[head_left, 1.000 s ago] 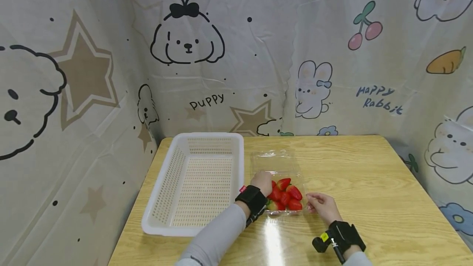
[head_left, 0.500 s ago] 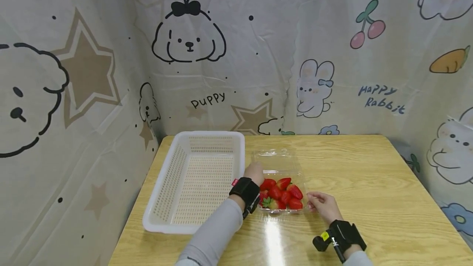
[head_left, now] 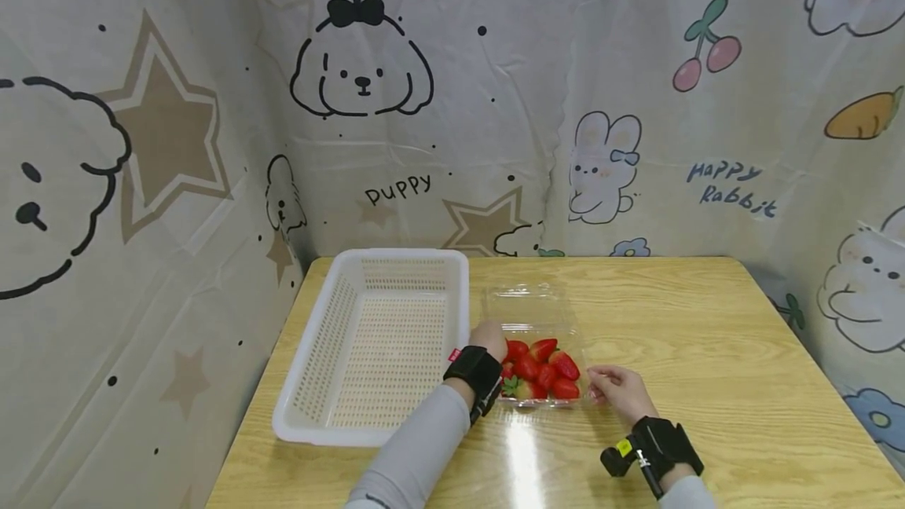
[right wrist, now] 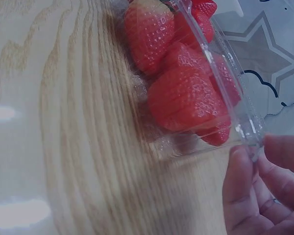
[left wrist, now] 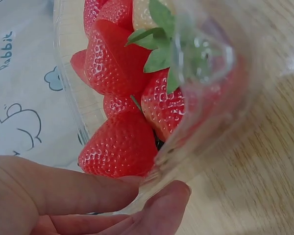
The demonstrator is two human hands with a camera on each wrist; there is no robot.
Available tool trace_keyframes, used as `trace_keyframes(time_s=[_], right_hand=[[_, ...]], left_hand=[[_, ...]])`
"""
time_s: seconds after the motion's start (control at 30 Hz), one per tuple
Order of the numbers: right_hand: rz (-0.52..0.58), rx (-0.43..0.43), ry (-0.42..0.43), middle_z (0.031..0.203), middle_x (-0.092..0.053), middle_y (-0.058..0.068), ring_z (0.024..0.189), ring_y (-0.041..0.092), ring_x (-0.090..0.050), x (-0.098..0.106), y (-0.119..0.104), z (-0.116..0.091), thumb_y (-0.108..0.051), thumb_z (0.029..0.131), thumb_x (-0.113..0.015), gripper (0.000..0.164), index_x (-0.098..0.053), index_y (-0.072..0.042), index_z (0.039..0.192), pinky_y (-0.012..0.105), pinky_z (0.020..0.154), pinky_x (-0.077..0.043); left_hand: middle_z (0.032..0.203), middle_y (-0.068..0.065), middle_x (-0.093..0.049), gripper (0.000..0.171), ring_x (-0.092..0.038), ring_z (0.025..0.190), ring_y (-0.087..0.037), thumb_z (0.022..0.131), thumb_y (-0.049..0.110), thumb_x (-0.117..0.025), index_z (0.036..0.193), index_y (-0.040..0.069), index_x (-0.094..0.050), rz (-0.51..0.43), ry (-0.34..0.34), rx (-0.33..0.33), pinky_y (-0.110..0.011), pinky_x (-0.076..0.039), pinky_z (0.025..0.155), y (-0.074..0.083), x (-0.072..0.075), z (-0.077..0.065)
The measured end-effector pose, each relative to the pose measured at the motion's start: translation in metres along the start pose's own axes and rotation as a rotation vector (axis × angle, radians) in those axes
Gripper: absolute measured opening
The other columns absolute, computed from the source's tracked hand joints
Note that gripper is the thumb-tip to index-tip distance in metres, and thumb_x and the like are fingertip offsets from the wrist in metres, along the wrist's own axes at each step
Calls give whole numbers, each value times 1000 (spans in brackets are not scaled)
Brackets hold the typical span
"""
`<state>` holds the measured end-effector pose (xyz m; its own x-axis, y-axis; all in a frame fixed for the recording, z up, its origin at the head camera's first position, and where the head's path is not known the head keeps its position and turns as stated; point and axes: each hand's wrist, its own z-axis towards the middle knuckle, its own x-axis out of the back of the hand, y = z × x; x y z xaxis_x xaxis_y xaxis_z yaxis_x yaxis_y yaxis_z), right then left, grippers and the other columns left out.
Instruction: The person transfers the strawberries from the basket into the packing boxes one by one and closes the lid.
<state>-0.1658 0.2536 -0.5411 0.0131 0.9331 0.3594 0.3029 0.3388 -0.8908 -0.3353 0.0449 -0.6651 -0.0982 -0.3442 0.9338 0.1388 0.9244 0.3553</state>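
A clear plastic clamshell box (head_left: pixel 576 340) holds several red strawberries (head_left: pixel 526 368), and its lid (head_left: pixel 526 305) lies folded back behind it. My left hand (head_left: pixel 489 340) is at the box's left side; in the left wrist view its thumb (left wrist: pixel 164 208) and forefinger (left wrist: pixel 83 191) pinch the edge of the box beside a strawberry (left wrist: pixel 120 147). At the opposite side my right hand (head_left: pixel 622 391) pinches the box's rim, as the right wrist view shows, between thumb (right wrist: pixel 240 176) and forefinger (right wrist: pixel 286 152). Green leaves (left wrist: pixel 159 49) top one berry.
A white perforated plastic basket (head_left: pixel 283 407) stands to the left of the box on the wooden table (head_left: pixel 679 320). A printed cloth (head_left: pixel 424 38) hangs behind the table and along both its sides.
My left hand first moved left and back from over the strawberries to the box's left side, then dropped slightly forward there. My right hand has stayed at the box's right edge.
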Motion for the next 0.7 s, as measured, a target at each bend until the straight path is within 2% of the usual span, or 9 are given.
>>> trace_keyframes(time_s=[0.1, 0.13, 0.27, 0.33, 0.37, 0.5, 0.57, 0.63, 0.7], right_hand=[[-14, 8, -84, 83, -63, 16, 71, 20, -61, 8, -5, 5, -12, 92, -54, 36, -51, 16, 114, 35, 68, -53], [-23, 7, -108, 86, -63, 18, 72, 20, -62, 11, -9, 7, -12, 92, -54, 37, -49, 16, 114, 36, 68, -53], [-72, 38, -157, 100, -58, 29, 79, 25, -62, 27, -33, 23, -14, 92, -52, 43, -42, 17, 120, 35, 72, -53], [-97, 58, -142, 109, -54, 32, 86, 29, -61, 33, -46, 35, -15, 94, -49, 44, -41, 16, 123, 34, 74, -52], [-112, 68, -135, 112, -52, 34, 90, 31, -60, 35, -52, 42, -16, 94, -48, 44, -40, 16, 124, 34, 75, -52], [-123, 41, -113, 124, -46, 33, 106, 36, -53, 37, -68, 69, -20, 97, -42, 47, -37, 14, 129, 35, 82, -49], [-118, 16, -121, 128, -42, 32, 111, 38, -49, 35, -68, 82, -22, 98, -39, 49, -34, 13, 132, 37, 87, -47], [-97, 3, -139, 130, -41, 32, 115, 38, -47, 34, -57, 101, -26, 98, -39, 53, -32, 13, 134, 39, 90, -45], [-28, 10, -192, 128, -44, 30, 113, 36, -49, 34, -29, 133, -30, 96, -43, 56, -34, 10, 135, 39, 89, -46]], left_hand=[[75, -11, -65, 9, -61, 61, -27, 77, 8, -60, 76, 3, -69, 22, 21, -5, -35, -49, 53, 1, 1, -1], [78, -11, -66, 11, -62, 64, -26, 79, 9, -60, 79, 3, -69, 18, -1, 1, -35, -50, 56, 0, -2, 1], [74, -8, -65, 8, -60, 62, -25, 73, 14, -63, 72, 8, -69, 81, 52, -17, -35, -49, 55, -20, -47, 30], [74, -6, -65, 9, -60, 63, -24, 73, 18, -64, 71, 11, -69, 90, 30, -8, -34, -49, 55, -30, -70, 48], [71, -5, -63, 7, -58, 60, -23, 70, 18, -65, 68, 12, -67, 110, 45, -10, -34, -47, 53, -35, -82, 56], [72, -4, -63, 7, -57, 58, -23, 70, 22, -66, 69, 14, -67, 111, 6, 5, -34, -45, 50, -50, -117, 83], [72, -4, -63, 8, -57, 57, -23, 70, 23, -66, 70, 15, -68, 111, -1, 6, -35, -45, 48, -55, -131, 92], [71, -3, -63, 7, -56, 56, -22, 69, 23, -66, 70, 16, -67, 116, 7, -2, -35, -44, 47, -58, -142, 99], [71, -3, -63, 6, -56, 56, -22, 69, 22, -65, 70, 17, -67, 119, 21, -10, -35, -44, 47, -60, -149, 104]])
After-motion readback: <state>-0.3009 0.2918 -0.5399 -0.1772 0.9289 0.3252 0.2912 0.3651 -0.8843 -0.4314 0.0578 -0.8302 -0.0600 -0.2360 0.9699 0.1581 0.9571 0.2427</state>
